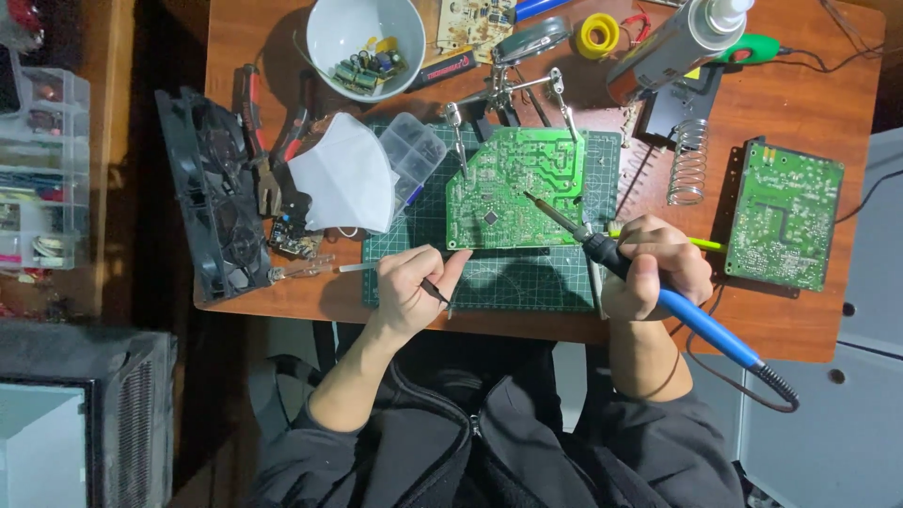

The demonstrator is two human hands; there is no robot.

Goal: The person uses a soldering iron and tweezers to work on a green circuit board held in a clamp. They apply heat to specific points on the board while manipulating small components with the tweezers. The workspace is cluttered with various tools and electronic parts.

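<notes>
Right hand (656, 266) closed around blue-handled soldering iron (649, 282), tip resting on green circuit board (515, 188) near its 5 o'clock corner. Board tilted, clipped in helping-hands stand (513, 89) at its 12 o'clock, sitting over green cutting mat (513, 280) at centre of wooden counter (800, 320). Iron's cord looped off counter edge at 4 o'clock.

Left hand (414, 287) curled shut on thin dark tool, likely tweezers (435, 291), resting on mat at board's 7 o'clock, just below board edge. Thin white rod (356, 268) lying at 9 o'clock of that hand.

White face mask (343, 183) at 9 o'clock of board, partly over clear compartment box (409, 155). Black fan (209, 193) further out at 9 o'clock, at counter edge. Red-handled pliers (273, 122) between fan and mask.

White bowl (365, 42) with loose capacitors at 11 o'clock. Yellow solder spool (598, 35) at 12 o'clock. Grey spray can (677, 38) lying at 1 o'clock. Coil iron stand (689, 160) at 2 o'clock of board. Second green circuit board (785, 214) flat at 3 o'clock, well apart from first. Yellow-green pen-like stick (705, 243) between right hand and second board, partly hidden.
</notes>
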